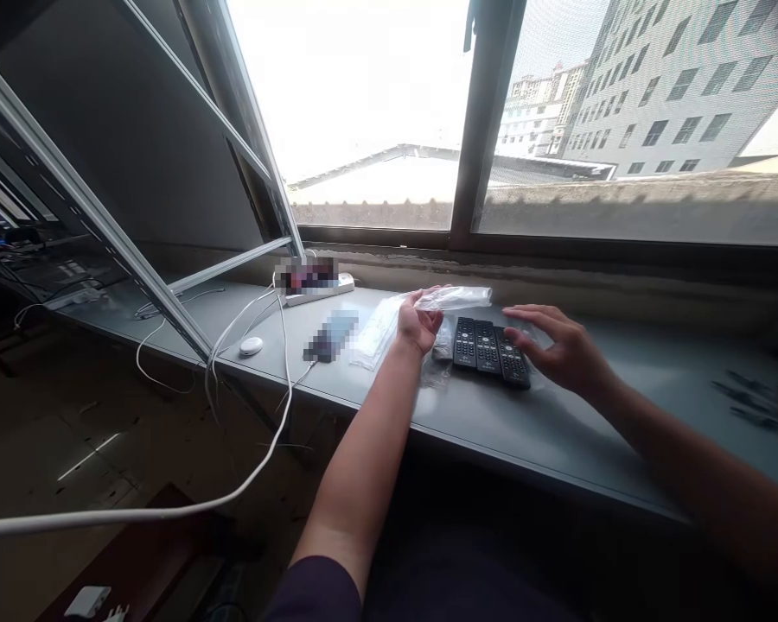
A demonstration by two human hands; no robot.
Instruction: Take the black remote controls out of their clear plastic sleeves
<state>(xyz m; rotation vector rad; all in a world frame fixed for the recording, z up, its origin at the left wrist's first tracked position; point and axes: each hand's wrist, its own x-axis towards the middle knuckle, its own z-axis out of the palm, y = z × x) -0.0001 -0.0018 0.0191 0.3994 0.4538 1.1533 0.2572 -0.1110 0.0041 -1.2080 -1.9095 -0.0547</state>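
Note:
My left hand [421, 324] is closed on a clear plastic bag [457, 298], which stretches to the right above the desk. Under and left of that wrist lie more flat clear bags [379, 333]. Several black remote controls [486, 347] lie side by side in front of me, their buttons facing up. My right hand [557, 345] hovers at their right edge with fingers stretched out and apart, holding nothing. Between the left hand and the remotes sits a small plastic-wrapped bundle [442, 345]; its contents are too blurred to make out.
A long grey desk [596, 432] runs below the window. To the left are a pixelated phone-like object [330, 337], a round white device [251, 346], a power strip [321, 289] and a white cable [285, 389]. A metal frame [104, 207] slants down left. Dark slim items [762, 404] lie far right.

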